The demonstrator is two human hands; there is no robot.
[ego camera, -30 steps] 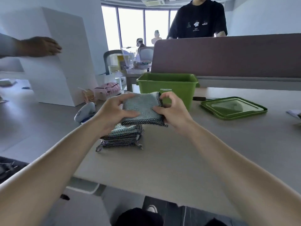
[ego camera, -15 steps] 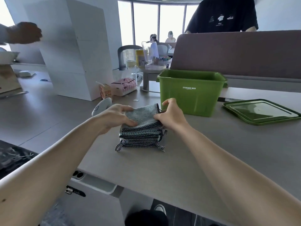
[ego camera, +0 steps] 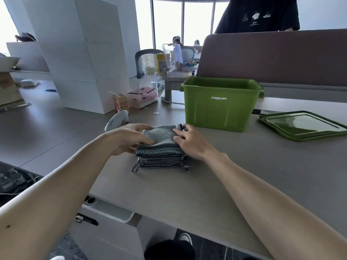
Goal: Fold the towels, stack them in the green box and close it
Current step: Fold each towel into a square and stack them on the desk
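A stack of folded grey-blue towels with black-and-white checked edging [ego camera: 159,156] lies on the beige table [ego camera: 244,177], just in front of me. The top towel [ego camera: 159,134] sits flat on the stack. My left hand [ego camera: 127,139] grips the stack's left side, thumb on top and fingers curled over the far edge. My right hand [ego camera: 191,143] holds the right side, with its fingers lying over the top towel. The open green storage box [ego camera: 219,111] stands right behind the stack; its inside is hidden. Its green lid [ego camera: 304,126] lies flat to the right.
A white handheld device [ego camera: 116,121], a juice carton [ego camera: 121,103] and a pink tissue box [ego camera: 142,97] sit left of the box. A brown partition [ego camera: 272,57] runs behind it, with a person in a black T-shirt [ego camera: 257,15] beyond. A white pillar [ego camera: 80,53] stands at left.
The folded towel I held up in both hands has come down onto the stack, and my hands now clasp the stack's sides. My view has tilted and shifted left.
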